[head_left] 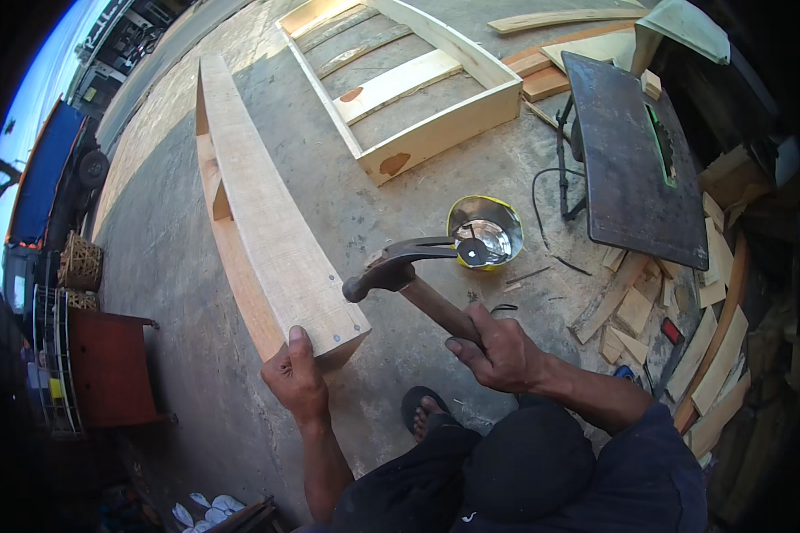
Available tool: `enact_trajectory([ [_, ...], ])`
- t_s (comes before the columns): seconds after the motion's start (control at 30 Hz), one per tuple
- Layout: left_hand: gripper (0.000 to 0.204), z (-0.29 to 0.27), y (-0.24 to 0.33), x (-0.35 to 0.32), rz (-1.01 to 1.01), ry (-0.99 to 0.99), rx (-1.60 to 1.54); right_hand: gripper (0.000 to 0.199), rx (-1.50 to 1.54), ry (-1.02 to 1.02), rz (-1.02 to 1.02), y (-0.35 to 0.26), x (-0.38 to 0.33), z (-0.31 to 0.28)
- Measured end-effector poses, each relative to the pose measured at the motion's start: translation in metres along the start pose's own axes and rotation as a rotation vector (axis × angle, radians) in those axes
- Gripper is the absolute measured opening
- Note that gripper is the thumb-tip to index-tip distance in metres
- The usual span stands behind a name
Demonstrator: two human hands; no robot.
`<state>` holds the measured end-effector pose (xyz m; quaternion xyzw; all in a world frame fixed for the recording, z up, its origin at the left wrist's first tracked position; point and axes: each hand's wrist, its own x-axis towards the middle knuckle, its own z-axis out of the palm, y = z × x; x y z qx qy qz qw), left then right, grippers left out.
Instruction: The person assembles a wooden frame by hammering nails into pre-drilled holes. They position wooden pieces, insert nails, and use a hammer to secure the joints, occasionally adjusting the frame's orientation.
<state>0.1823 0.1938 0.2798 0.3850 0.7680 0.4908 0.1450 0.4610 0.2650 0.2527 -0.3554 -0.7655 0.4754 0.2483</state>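
My left hand (298, 377) grips the near end of a long box-like frame of pale boards (267, 204), thumb on top and fingers round the side. Several dark nail heads show in the upper board near that end. In my right hand (505, 355) is a claw hammer (436, 306), held by its wooden handle. Its striking face is by the board's right edge, and its claw points toward an open tin (516, 222) with a yellow rim. I cannot tell whether the hammer touches the board.
Another wooden frame (444, 133) with cross slats lies ahead on the concrete floor. At the right stands a dark table saw (636, 186) with a cable below. Offcuts (636, 311) and boards lie around it. A red cart (116, 369) and a wicker basket (80, 264) stand left.
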Motion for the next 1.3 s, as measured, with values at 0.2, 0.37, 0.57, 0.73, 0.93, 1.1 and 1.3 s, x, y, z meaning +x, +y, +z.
enact_trajectory([
  [0.2, 0.061, 0.024, -0.004, -0.004, 0.039, -0.106, 0.001, 0.037, -0.064, 0.008, 0.409, 0.056, -0.055, -0.003],
  [0.37, 0.07, 0.036, -0.032, -0.009, 0.043, -0.224, 0.381, 0.054, -0.271, -0.024, 0.872, 0.118, -0.187, -0.016],
  [0.57, 0.067, 0.077, -0.13, -0.039, 0.248, -0.362, 0.611, 0.05, -0.248, 0.142, 1.186, 0.122, -0.334, -0.025],
  [0.73, 0.071, 0.112, -0.23, -0.064, 0.271, -0.478, 1.073, 0.033, -0.416, 0.582, 1.216, 0.141, -0.396, -0.058],
  [0.93, 0.068, 0.104, -0.217, -0.07, 0.039, -0.613, 0.818, 0.035, -0.453, 0.797, 1.545, 0.207, -0.47, -0.122],
  [1.1, 0.075, 0.104, -0.192, -0.07, 0.012, -0.642, 0.958, 0.054, -0.583, 0.986, 1.79, 0.249, -0.529, -0.132],
  [1.3, 0.082, 0.098, -0.222, -0.014, -0.052, -0.863, 1.063, 0.083, -0.762, 1.167, 1.765, 0.244, -0.543, -0.153],
])
